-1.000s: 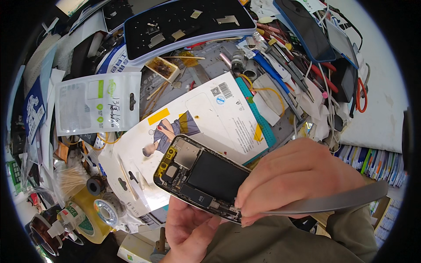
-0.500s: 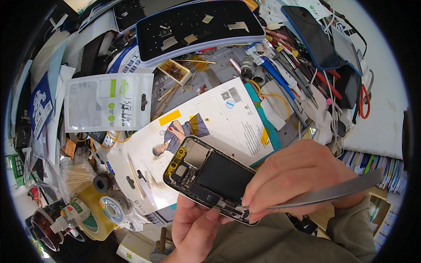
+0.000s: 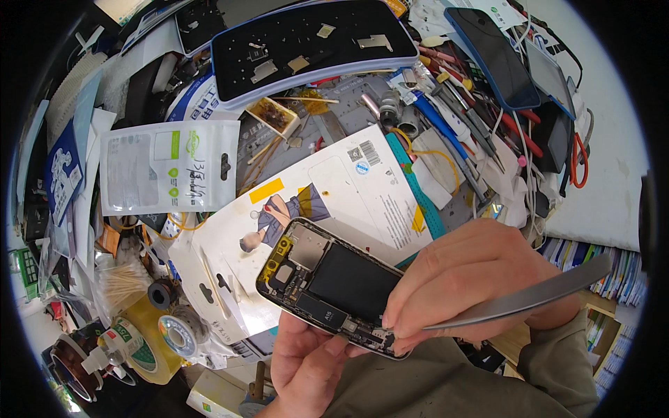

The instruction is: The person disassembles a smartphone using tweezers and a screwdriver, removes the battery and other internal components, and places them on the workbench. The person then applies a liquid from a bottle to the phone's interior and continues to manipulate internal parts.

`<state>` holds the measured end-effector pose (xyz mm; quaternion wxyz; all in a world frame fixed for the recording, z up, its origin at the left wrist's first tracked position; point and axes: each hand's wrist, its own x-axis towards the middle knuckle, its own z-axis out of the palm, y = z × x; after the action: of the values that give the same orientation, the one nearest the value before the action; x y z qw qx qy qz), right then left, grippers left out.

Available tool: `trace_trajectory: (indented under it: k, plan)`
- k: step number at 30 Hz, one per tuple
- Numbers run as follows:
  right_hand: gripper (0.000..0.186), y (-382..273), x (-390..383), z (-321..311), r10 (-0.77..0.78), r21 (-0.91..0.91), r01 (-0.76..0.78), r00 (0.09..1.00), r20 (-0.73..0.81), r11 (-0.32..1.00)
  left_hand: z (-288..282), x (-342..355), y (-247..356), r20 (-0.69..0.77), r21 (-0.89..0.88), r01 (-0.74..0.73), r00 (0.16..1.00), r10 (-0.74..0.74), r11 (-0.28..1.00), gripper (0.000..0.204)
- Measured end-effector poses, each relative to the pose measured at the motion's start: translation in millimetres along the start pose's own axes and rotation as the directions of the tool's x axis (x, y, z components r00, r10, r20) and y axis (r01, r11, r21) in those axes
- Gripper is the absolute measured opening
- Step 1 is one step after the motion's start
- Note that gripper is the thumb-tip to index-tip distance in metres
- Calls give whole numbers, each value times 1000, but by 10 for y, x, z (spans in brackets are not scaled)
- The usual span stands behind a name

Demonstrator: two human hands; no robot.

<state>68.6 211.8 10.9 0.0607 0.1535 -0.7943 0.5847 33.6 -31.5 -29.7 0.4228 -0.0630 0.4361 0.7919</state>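
Observation:
My left hand (image 3: 306, 362) grips an opened smartphone (image 3: 327, 279) from below, its thumb along the lower edge. The phone's insides show: a black battery, circuit board and yellow tape at the top end. My right hand (image 3: 463, 279) pinches grey metal tweezers (image 3: 523, 299) at the phone's bottom end; their tips are hidden by or among my fingers. Underneath and behind the phone lies a white printed cardboard package (image 3: 362, 202).
A black parts tray (image 3: 313, 35) holds small metal pieces. Around are a plastic bag (image 3: 125, 167), tools (image 3: 453, 111), a blue phone (image 3: 488, 56), cotton swabs (image 3: 115, 282), spools (image 3: 181, 334), a small wooden box (image 3: 258, 111) and card stacks (image 3: 592, 265).
The tweezers' back end has tilted upward on the right, while my fingers stay at the phone's bottom end. The whole view has shifted a little, with the phone slightly farther right in it.

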Motion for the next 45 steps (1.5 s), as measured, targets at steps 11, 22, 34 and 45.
trace_trajectory:
  k: [11, 22, 34, 45]
  plan:
    - [16, -4, -17, 8, 49, 31, -48, 998, -49, 998, -92, 15, -10, 32, -46, 66, 997, -65, 997, 63]
    - [16, 13, -39, 1, 65, 52, -61, 996, -62, 997, -108, 11, -58, 53, -71, 35, 998, -32, 997, 61]
    - [16, 39, -59, -40, 83, 55, -81, 996, -33, 995, -166, -1, -106, 124, -73, 17, 992, -8, 997, 58]
    - [13, -62, 68, -76, 180, 335, -127, 975, -132, 934, -94, 9, -88, 158, -111, 52, 987, -34, 993, 55]
